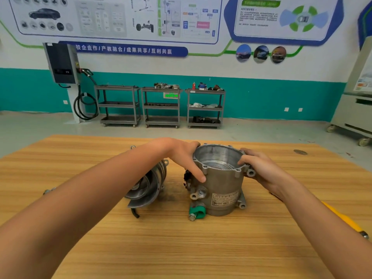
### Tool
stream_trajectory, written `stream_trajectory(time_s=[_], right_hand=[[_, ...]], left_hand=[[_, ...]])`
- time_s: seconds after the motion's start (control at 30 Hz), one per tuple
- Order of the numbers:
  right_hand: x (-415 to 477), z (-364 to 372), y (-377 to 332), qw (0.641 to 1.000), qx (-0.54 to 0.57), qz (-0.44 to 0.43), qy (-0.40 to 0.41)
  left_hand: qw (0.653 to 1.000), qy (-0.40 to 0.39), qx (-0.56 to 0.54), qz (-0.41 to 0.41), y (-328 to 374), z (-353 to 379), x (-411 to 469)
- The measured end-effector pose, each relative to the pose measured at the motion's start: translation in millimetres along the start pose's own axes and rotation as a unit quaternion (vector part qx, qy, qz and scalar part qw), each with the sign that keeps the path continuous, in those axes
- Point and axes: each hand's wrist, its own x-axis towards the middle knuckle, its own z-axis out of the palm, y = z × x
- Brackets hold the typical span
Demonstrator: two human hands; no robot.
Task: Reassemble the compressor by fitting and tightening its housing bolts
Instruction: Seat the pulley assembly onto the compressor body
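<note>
The housing (219,184) is stood upright near the middle of the desk (201,248), open mouth up, and it's held from both sides. The left hand (186,158) is draped over the left rim with fingers run down the outer wall. The right hand (259,168) is curled round the flange by a bolt ear. So both grips are closed on the housing and nothing else is held.

Handling-wise, it looks to be thick-walled cast aluminium, so it's judged fairly heavy and totally stiff, with no give to be expected. The bare metal may be a bit slick. Dark grime is seen on the desk beside it, so oil can't be ruled out. The round wall is best not relied on as the only hold. Purchase is got at the rim and the lugs, pretty much where it's taken now. The black connector (186,178) on the left side and the green cap (198,212) low at the front should be kept out of any grip, since they're the parts most easily knocked.

The scroll (148,187) is laid on its side just left of the housing, apparently not touching it. It's probably best lifted by its outer edge so the spiral faces aren't marked. What looks like a bolt (47,191) is half hidden by the left arm, and a yellow tool (342,216) is tucked under the right forearm.
</note>
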Motion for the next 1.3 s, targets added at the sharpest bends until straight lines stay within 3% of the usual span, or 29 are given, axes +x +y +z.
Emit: stream_trajectory(time_s=[0.2, 0.27, 0.33, 0.43, 0.5, 0.53, 0.6, 0.67, 0.73, 0.9, 1.0, 1.17, 1.3], right_hand=[[-4.5, 4.4, 2.1, 1.000, -0.005, -0.003, -0.030], [-8.2, 3.2, -0.4, 0.999, -0.002, 0.004, -0.041], [-14.0, 3.3, -7.7, 0.998, -0.044, 0.013, -0.041], [-19.8, 9.2, -29.5, 0.975, -0.193, -0.053, 0.094], [-31.5, 26.5, -52.2, 0.964, -0.161, -0.150, 0.148], [-38.1, 40.7, -63.9, 0.963, -0.135, -0.191, 0.132], [-53.4, 75.6, -82.9, 0.971, -0.095, -0.215, 0.040], [-62.4, 112.2, -89.9, 0.977, -0.096, -0.180, -0.070], [-60.4, 142.1, -88.7, 0.978, -0.107, -0.122, -0.133], [-32.2, 174.9, -91.8, 0.987, -0.089, -0.022, -0.135], [-5.0, 176.0, -101.2, 0.981, -0.155, 0.008, -0.119], [39.9, 180.6, -101.4, 0.907, -0.374, 0.080, -0.177], [58.5, 191.4, -95.4, 0.852, -0.434, 0.148, -0.252]], left_hand=[[0.997, 0.026, 0.070, -0.017, -8.6, -4.6, -24.5], [0.999, 0.026, 0.021, 0.000, -20.9, -9.1, -41.2], [0.993, 0.081, -0.083, 0.013, -41.2, -10.4, -58.7], [0.927, 0.248, -0.276, -0.052, -84.9, -1.3, -72.4], [0.873, 0.326, -0.334, -0.141, -113.9, 11.1, -76.1], [0.861, 0.322, -0.350, -0.179, -126.1, 17.2, -79.3], [0.853, 0.242, -0.413, -0.206, -141.4, 28.0, -82.7], [0.849, 0.161, -0.461, -0.202, -141.9, 37.6, -84.6], [0.842, 0.132, -0.486, -0.193, -135.3, 43.3, -83.6], [0.815, 0.133, -0.530, -0.193, -140.1, 44.7, -79.5], [0.810, 0.117, -0.544, -0.188, -149.2, 45.0, -77.9], [0.785, 0.082, -0.596, -0.148, -168.3, 58.0, -70.6], [0.760, 0.074, -0.629, -0.147, -176.7, 70.8, -62.3]])
